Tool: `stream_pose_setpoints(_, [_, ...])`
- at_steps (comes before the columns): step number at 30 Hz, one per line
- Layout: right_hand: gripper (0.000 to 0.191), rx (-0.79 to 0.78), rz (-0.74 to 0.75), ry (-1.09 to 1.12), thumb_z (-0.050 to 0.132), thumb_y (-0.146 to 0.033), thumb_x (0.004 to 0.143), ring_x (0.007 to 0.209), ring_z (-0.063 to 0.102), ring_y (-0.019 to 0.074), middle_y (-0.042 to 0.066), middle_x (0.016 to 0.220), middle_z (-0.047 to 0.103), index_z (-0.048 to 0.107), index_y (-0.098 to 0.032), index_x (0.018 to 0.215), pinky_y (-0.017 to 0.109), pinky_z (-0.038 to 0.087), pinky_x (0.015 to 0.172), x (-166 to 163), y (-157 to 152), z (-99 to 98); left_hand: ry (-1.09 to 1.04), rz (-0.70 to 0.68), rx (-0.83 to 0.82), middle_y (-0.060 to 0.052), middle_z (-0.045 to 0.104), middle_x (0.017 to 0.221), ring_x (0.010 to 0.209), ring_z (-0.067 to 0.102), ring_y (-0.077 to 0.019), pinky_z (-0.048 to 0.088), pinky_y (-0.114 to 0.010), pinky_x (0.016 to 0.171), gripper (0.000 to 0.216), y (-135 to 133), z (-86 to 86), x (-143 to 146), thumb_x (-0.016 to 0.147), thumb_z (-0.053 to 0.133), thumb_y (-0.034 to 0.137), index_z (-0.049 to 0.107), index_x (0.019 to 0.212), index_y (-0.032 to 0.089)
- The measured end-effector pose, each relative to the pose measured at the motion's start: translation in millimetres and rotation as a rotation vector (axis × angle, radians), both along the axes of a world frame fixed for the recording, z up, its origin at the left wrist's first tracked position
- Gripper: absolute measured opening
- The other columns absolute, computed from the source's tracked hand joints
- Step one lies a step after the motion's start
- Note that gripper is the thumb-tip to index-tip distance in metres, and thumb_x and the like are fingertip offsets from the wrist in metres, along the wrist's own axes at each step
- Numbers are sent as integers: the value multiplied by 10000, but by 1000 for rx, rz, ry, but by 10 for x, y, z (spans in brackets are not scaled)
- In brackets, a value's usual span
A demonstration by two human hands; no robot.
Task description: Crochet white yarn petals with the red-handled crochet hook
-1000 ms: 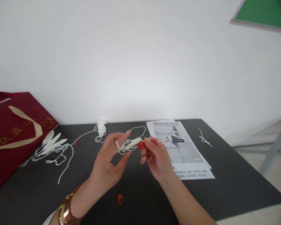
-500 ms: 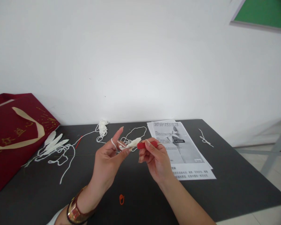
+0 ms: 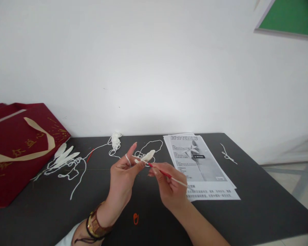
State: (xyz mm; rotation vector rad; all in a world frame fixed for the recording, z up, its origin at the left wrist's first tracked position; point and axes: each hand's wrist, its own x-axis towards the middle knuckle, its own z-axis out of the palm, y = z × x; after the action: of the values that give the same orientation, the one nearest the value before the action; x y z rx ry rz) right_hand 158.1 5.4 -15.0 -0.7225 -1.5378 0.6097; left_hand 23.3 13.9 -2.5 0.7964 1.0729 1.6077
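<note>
My left hand (image 3: 124, 174) pinches a small white crochet piece (image 3: 149, 156) between thumb and fingers, its index finger raised with white yarn (image 3: 128, 159) looped around it. In my right hand (image 3: 169, 186) is a crochet hook (image 3: 166, 174) with a red grip, held like a pen. The hook's tip meets the crochet piece beside my left thumb; the exact stitch is too small to make out. Behind my hands, a loose loop of yarn (image 3: 157, 140) lies on the black table (image 3: 113, 205).
Several white crocheted petals (image 3: 64, 159) with tangled yarn tails lie beside a dark red bag (image 3: 20, 143). A small yarn bundle (image 3: 115, 140) rests near the wall. Printed sheets (image 3: 207, 171) lie right, a tied yarn piece (image 3: 228, 157) beyond. An orange stitch marker (image 3: 136, 218) sits in front.
My right hand has turned and lowered, so the hook now slants down to the right instead of lying nearly level. The left hand keeps its pinch. The whole view has shifted slightly.
</note>
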Motion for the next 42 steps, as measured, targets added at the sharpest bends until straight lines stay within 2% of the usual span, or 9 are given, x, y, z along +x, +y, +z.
stream_pose_setpoints(3, [391, 411, -37, -369, 527, -56, 859, 812, 686, 222, 149, 935, 712, 579, -155, 1234, 332, 591, 659, 67, 18, -43, -125, -109, -74, 60, 662, 622, 570, 570, -83, 456, -222, 629, 629, 15, 45, -48, 632, 804, 110, 634, 1229, 212])
stream_pose_setpoints(6, [421, 573, -18, -490, 541, -54, 862, 877, 680, 249, 184, 961, 701, 537, -98, 1281, 366, 594, 723, 123, 50, -38, -230, -318, -190, 3, 716, 658, 588, 606, -92, 449, -212, 628, 610, 53, 123, -139, 634, 787, 74, 645, 1218, 182])
stream_pose_setpoints(8, [408, 500, 23, -389, 533, -35, 864, 882, 679, 224, 158, 988, 702, 572, -143, 1255, 343, 599, 727, 129, 60, -11, -267, -421, -213, -22, 736, 685, 603, 621, -99, 455, -218, 654, 576, 79, 176, -208, 619, 784, 59, 676, 1174, 169])
stream_pose_setpoints(10, [384, 315, 78, -186, 533, -31, 867, 832, 683, 183, 105, 990, 705, 631, -224, 1184, 298, 605, 679, 109, 61, 20, -265, -469, -205, -21, 736, 681, 611, 622, -103, 457, -224, 682, 546, 96, 220, -265, 604, 791, 59, 702, 1134, 160])
stream_pose_setpoints(13, [273, 32, 163, 118, 590, -93, 864, 693, 678, 151, 49, 910, 704, 704, -268, 1038, 270, 594, 576, 59, 59, 50, -211, -488, -193, -11, 728, 676, 633, 622, -108, 452, -231, 712, 531, 93, 264, -310, 598, 800, 64, 716, 1112, 167])
stream_pose_setpoints(17, [174, -141, 252, 307, 621, -162, 862, 618, 659, 149, 41, 837, 693, 731, -242, 971, 283, 568, 538, 44, 51, 70, -119, -466, -153, 20, 692, 656, 659, 616, -110, 440, -238, 732, 526, 57, 300, -316, 600, 811, 77, 723, 1101, 208])
stream_pose_setpoints(29, [93, -287, 319, 501, 653, -200, 855, 574, 651, 119, 25, 780, 691, 734, -213, 900, 234, 553, 507, 124, 70, 116, -15, -442, -132, 49, 638, 649, 639, 550, -76, 411, -198, 670, 510, 17, 372, -398, 604, 825, 96, 732, 1083, 247])
stream_pose_setpoints(38, [95, -265, 407, 438, 651, -185, 854, 596, 646, 126, 20, 757, 661, 730, -207, 901, 242, 566, 505, 247, 121, 174, -64, -599, -221, 9, 706, 683, 642, 590, -90, 422, -197, 656, 405, 21, 388, -470, 571, 817, 74, 780, 953, 205])
stream_pose_setpoints(42, [107, -239, 459, 379, 652, -169, 848, 616, 646, 135, 28, 763, 654, 732, -208, 908, 249, 567, 503, 330, 135, 195, -84, -701, -258, 17, 672, 630, 568, 565, -78, 421, -191, 597, 430, 42, 387, -512, 543, 797, 55, 780, 957, 173])
